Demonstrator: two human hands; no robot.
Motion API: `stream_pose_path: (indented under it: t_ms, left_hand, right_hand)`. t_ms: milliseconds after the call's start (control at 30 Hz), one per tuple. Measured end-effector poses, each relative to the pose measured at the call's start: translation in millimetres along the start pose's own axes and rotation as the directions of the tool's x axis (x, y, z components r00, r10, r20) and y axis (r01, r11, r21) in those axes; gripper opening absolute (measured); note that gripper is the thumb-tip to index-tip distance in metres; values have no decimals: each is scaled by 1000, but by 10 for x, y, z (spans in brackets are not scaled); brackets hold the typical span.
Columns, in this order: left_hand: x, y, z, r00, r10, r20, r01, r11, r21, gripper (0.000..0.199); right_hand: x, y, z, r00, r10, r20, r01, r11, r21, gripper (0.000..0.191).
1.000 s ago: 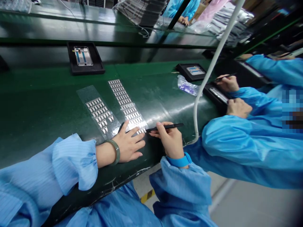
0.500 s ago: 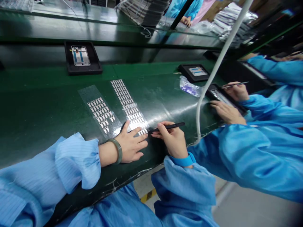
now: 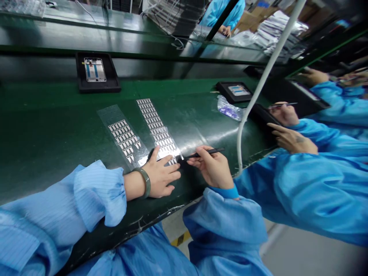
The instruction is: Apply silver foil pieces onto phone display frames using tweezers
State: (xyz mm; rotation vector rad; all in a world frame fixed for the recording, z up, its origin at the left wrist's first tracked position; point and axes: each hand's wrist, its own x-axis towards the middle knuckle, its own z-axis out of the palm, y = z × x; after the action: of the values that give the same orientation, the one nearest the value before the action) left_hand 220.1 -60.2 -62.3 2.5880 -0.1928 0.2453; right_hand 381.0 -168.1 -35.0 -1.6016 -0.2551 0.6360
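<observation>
My left hand lies with its fingers spread over the near end of a clear sheet of small silvery stickers, pressing it to the bench. A dark object, partly hidden, shows beside the left thumb. Between the fingers and thumb of my right hand is a pair of black tweezers, pointing left. At the tweezers' tip, by the sheet's right edge, a small whitish piece shows; whether it is gripped I cannot tell. Left of this sheet lies a second sticker sheet with bare patches.
Black trays with metal device frames stand farther back, one at left and one at right. A plastic bag lies near the right tray. A white cable hangs down. At right, a co-worker's hands work close by.
A whitish piece now shows at the tweezers' tip, beside the sheet edge. My right hand has shifted slightly right; my left hand stays on the sheet. The co-worker's near hand has moved right.
</observation>
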Motion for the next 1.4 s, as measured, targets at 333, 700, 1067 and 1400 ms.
stream_pose_path:
  t_ms: [333, 700, 1067, 1400]
  left_hand:
    - [-226, 29, -519, 831, -514, -213, 326, 760, -562, 24]
    - [-552, -49, -762, 712, -688, -141, 292, 472, -832, 21]
    - [-550, -111, -819, 731, -682, 7, 376, 395, -838, 22]
    - [-702, -1003, -1417, 492, -789, -369, 769, 592, -240, 25]
  right_hand:
    - [-355, -144, 634, 974, -185, 129, 152, 961, 232, 27]
    - [-478, -132, 1029, 853, -470, 229, 463, 882, 89, 14]
    - [-391, -144, 1057, 818, -491, 300, 516, 857, -5, 10]
    - [-135, -102, 1087, 937, -248, 245, 147, 918, 368, 22]
